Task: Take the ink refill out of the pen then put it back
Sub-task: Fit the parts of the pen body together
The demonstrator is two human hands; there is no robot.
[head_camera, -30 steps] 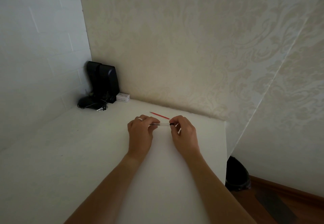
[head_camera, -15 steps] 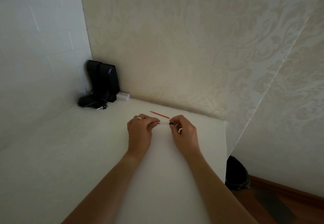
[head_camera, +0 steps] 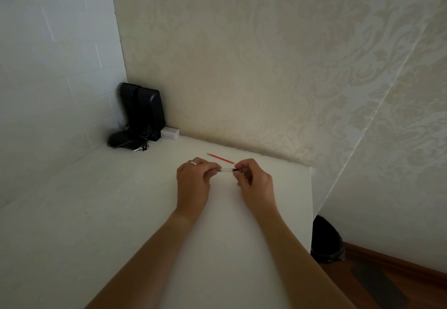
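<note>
Evidently the refill [head_camera: 220, 158] is already out: a thin red stick lying on the worktop [head_camera: 121, 212], just beyond the hands. The left hand [head_camera: 193, 183] pinches one end of the clear pen [head_camera: 226, 170], the right hand [head_camera: 255, 183] pinches the dark end, perhaps a cap. Next, probably, one hand must free itself, fetch the refill and thread it into the barrel.

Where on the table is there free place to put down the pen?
Bare table left of the left hand, and between the forearms. Crowded only at the far-left corner: black speakers, small box. The red refill lies beyond the hands.
</note>
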